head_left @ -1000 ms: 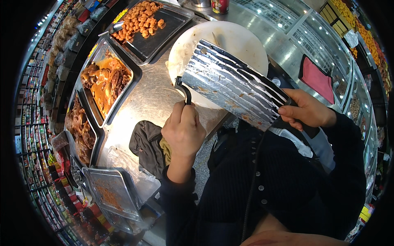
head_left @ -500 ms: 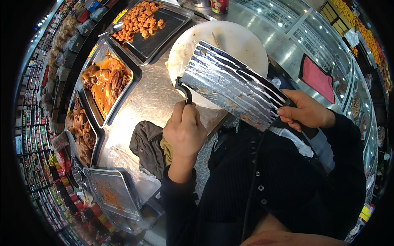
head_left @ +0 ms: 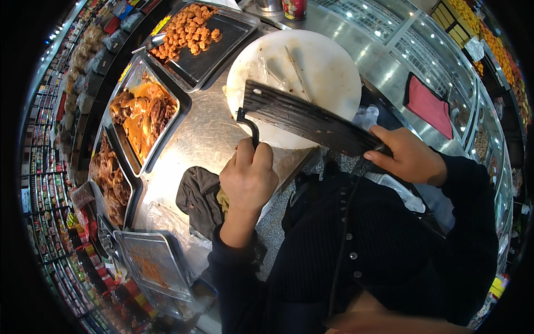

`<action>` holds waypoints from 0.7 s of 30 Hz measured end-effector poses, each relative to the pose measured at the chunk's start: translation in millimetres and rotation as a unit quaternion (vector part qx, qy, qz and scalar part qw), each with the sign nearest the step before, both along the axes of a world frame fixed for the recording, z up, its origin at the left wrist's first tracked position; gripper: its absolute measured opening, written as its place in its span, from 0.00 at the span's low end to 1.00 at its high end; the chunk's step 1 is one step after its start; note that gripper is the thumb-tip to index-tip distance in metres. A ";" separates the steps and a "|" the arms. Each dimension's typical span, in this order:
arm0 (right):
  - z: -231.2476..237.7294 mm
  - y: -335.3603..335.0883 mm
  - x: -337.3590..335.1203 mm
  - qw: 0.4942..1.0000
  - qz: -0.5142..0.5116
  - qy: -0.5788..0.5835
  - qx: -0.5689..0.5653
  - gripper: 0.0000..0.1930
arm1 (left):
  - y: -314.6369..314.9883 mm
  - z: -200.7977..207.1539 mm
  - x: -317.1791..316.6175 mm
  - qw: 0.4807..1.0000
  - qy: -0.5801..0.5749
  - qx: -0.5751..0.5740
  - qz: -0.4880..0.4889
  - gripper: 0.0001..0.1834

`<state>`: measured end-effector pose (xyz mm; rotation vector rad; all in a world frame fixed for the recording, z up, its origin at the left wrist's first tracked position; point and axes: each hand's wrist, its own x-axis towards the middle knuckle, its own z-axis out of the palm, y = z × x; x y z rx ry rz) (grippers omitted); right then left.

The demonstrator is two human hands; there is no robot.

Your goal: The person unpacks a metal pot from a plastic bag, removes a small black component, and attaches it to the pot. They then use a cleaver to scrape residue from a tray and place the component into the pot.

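My right hand (head_left: 410, 155) grips a wide cleaver (head_left: 311, 119) by its handle. Its dark, streaked blade slants up and left over the round white chopping board (head_left: 334, 61). Closed in a fist, my left hand (head_left: 248, 175) holds a small black tool with a curved neck (head_left: 251, 129). The head of that tool is close by the cleaver's far left corner; whether they touch I cannot tell. On the board lie a thin knife (head_left: 297, 69) and a crumpled piece of clear plastic (head_left: 264, 69). The board's near part is hidden behind the blade.
Left of the board stand a tray of orange-brown fried pieces (head_left: 189, 30), a tray of sauced meat (head_left: 142, 117) and another meat tray (head_left: 108, 178). A dark cloth (head_left: 197, 197) lies left of my left hand. A pink cloth (head_left: 427, 106) rests on the glass counter at right.
The cleaver has tilted, so its broad face now looks narrower and darker. More of the board and the knife shows. My left hand has barely moved.
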<state>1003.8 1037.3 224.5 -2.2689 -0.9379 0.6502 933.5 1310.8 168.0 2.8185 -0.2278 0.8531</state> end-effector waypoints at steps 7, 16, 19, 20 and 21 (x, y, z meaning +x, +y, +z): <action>-22.4 0.9 -4.9 0.914 0.057 -0.395 -0.078 0.13 | 3.3 1.3 0.0 1.000 -0.021 -0.011 -0.005 0.09; -10.6 -5.2 17.9 0.987 0.047 -0.142 0.052 0.10 | 5.5 -2.3 1.9 0.997 -0.007 -0.074 0.025 0.08; -0.5 -5.5 14.5 0.975 -0.081 0.207 0.028 0.11 | 4.9 -0.8 0.7 0.996 -0.007 -0.080 0.026 0.08; 0.8 -4.5 13.7 0.963 -0.094 0.251 0.042 0.11 | 4.2 -0.3 0.3 0.996 -0.004 -0.082 0.020 0.08; 1.8 -3.8 13.2 0.949 -0.104 0.289 0.072 0.12 | 3.4 0.2 0.1 0.996 0.004 -0.088 0.014 0.08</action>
